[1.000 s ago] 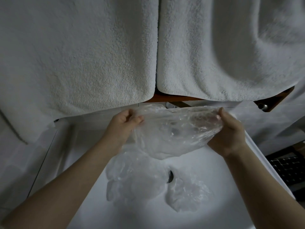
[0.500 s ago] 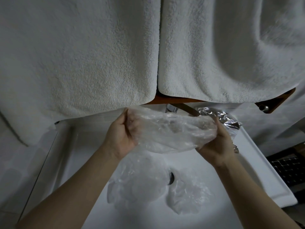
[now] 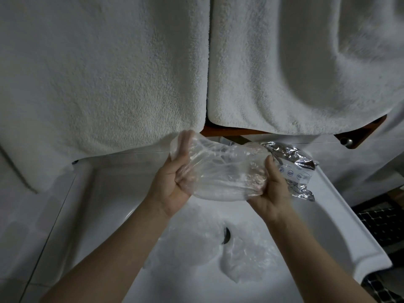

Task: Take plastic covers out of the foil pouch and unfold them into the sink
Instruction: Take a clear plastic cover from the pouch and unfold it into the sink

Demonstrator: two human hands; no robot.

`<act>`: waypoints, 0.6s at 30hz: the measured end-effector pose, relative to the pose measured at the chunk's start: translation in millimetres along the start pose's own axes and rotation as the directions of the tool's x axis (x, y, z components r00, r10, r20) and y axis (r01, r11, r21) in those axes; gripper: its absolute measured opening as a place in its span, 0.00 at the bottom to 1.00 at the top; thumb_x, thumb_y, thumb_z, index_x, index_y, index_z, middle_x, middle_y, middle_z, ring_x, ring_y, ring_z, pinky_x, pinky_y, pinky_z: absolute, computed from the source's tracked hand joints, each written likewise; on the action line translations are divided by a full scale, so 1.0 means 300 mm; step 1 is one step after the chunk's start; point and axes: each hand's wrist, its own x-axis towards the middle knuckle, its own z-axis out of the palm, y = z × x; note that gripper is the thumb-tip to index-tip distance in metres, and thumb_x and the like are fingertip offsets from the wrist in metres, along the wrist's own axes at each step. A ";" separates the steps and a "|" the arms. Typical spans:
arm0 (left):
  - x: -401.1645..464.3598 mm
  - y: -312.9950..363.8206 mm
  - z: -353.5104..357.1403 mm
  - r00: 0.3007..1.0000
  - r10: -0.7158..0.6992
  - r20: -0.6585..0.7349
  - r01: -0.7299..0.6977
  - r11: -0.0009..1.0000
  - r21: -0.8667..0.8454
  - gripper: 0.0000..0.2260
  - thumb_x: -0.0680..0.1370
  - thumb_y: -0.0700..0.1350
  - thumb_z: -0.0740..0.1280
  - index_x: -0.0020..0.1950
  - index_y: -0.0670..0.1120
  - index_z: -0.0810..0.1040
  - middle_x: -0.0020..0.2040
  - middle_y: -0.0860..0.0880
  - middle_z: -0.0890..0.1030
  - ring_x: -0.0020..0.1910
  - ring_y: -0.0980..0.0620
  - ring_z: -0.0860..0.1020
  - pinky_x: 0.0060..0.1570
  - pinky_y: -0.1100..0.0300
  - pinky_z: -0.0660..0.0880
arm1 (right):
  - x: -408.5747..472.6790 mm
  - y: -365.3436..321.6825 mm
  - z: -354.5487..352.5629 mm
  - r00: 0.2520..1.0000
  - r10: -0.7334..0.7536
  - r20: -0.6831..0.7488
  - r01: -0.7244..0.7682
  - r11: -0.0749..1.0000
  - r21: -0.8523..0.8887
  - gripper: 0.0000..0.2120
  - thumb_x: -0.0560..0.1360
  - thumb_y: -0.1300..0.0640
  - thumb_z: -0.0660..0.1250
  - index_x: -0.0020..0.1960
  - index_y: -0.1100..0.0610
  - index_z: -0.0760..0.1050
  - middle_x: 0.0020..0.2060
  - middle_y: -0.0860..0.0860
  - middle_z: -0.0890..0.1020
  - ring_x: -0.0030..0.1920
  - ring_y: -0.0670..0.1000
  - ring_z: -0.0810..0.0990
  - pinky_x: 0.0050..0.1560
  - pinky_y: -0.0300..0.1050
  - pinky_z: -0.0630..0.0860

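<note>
Above the white sink, both hands hold one clear plastic cover stretched between them. The left hand has its grip clenched around the cover's left end, with film bunched over the fingers. The right hand grasps the right end, thumb up along the edge. Two covers already lie in the basin: a larger one left of the drain and a smaller one right of it. The foil pouch rests on the sink's far right rim, just behind the right hand.

The risks, as I judge them: the film is thin and clingy, so a hard pull while it is gathered in the left fist could tear it, or it could stick to the fingers and not drop free. The pouch sits near the right wrist; a careless sweep could knock it into the basin or off the rim.

Compared with a second ago, the hands have drawn closer together, the cover is more bunched than spread, and the pouch, then hidden behind the film, now shows plainly.
</note>
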 end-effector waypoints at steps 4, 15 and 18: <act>0.006 -0.022 -0.015 0.995 0.020 -0.093 -0.017 0.999 0.035 0.18 0.73 0.37 0.60 0.59 0.52 0.77 0.47 0.61 0.83 0.23 0.63 0.67 0.21 0.72 0.63 | -0.017 -0.009 -0.012 0.983 0.121 0.137 -0.132 0.988 0.075 0.09 0.66 0.60 0.75 0.41 0.60 0.76 0.30 0.52 0.70 0.28 0.48 0.69 0.34 0.36 0.61; 0.042 -0.071 -0.017 0.877 -0.071 -0.476 0.350 0.773 0.529 0.08 0.77 0.49 0.64 0.47 0.45 0.78 0.47 0.46 0.80 0.43 0.50 0.78 0.41 0.58 0.72 | -0.164 -0.218 0.230 0.871 -0.191 0.452 0.489 0.405 -0.772 0.28 0.70 0.74 0.60 0.60 0.46 0.68 0.27 0.41 0.73 0.26 0.39 0.70 0.27 0.29 0.67; 0.022 -0.058 0.064 0.927 -0.182 -0.327 0.348 0.741 0.574 0.23 0.76 0.61 0.58 0.50 0.43 0.81 0.46 0.44 0.83 0.44 0.48 0.80 0.46 0.55 0.73 | -0.183 -0.204 0.276 0.716 0.101 0.691 0.562 -0.669 -0.485 0.26 0.68 0.68 0.63 0.63 0.50 0.68 0.29 0.40 0.63 0.32 0.42 0.66 0.27 0.26 0.60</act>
